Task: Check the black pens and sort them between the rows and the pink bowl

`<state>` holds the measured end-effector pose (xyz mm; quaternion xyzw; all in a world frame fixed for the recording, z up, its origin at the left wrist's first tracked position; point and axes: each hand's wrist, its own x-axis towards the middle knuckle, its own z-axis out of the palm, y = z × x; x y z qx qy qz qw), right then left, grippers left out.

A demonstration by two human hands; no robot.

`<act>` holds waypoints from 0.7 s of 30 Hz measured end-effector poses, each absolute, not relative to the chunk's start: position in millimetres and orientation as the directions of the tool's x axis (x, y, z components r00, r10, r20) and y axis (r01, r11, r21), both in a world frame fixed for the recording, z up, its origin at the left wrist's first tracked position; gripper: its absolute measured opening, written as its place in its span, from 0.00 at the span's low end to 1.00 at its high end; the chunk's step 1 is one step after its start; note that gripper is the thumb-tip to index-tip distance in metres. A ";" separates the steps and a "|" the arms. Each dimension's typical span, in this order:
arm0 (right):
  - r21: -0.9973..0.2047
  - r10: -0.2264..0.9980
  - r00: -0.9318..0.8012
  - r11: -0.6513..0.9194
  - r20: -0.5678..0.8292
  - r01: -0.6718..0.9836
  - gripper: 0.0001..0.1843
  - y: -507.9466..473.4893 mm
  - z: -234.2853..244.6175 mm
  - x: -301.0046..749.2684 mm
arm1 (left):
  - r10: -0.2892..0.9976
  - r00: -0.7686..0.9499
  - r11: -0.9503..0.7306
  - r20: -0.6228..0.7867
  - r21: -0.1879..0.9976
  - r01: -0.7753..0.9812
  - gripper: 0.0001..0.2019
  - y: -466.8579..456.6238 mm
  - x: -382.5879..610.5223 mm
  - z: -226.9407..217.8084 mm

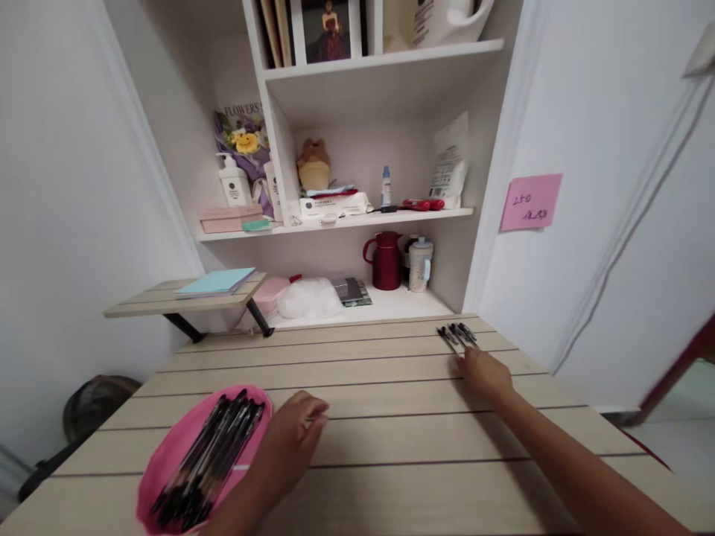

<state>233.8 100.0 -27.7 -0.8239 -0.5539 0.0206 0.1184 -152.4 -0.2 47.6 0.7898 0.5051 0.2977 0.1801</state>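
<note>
- Black-capped pens (451, 334) are lying in a small row at the fingertips of the right hand (487, 374); its fingers are bunching at the near ends, but whether they are gripping one I cannot tell.
- The left hand (290, 441) is hovering beside the bundle, apparently holding nothing, its thumb and fingers standing loosely apart.
- Just left of that hand, a pink oval basket (170, 447) is holding a thick bundle of similar pens (215, 454), lying lengthwise.
- Judging by this split, only a handful are sitting in the row, while most are remaining in the basket; the laying-out is looking barely begun.
- The slatted tabletop (385, 435) is carrying both groups, well apart, the row being near its far right corner.
- Farther out, a small riser (137, 301) is supporting light-blue paper (215, 282), and a dark-red thermal jug (386, 262) is standing on the lowest shelf.
</note>
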 end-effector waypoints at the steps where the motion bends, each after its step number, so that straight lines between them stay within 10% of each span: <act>1: -0.230 0.917 0.391 -0.365 0.081 0.902 0.15 103.2 -26.9 231.4 | 0.899 0.334 -0.435 0.282 0.645 0.628 0.11 3.8 -138.9 45.0; 6: -0.572 0.930 0.365 -0.275 0.047 0.773 0.11 107.7 -21.9 202.7 | 0.920 0.369 0.055 -0.132 0.976 0.212 0.14 41.6 -78.8 18.0; 14: -0.949 0.995 -0.101 0.022 -0.011 0.314 0.12 73.6 -45.5 121.9 | 0.919 0.302 0.376 -0.255 0.797 -0.472 0.18 75.6 -16.5 -18.0; 17: -0.889 0.990 -0.125 0.117 0.068 0.443 0.11 78.1 -39.2 141.1 | 0.895 0.356 0.430 -0.268 0.731 -0.530 0.14 72.9 -15.9 -24.4; 21: -0.523 0.966 0.184 -0.065 0.179 0.850 0.08 111.8 -14.5 205.4 | 0.854 0.429 0.508 -0.294 0.653 -0.562 0.13 70.8 -25.6 -27.2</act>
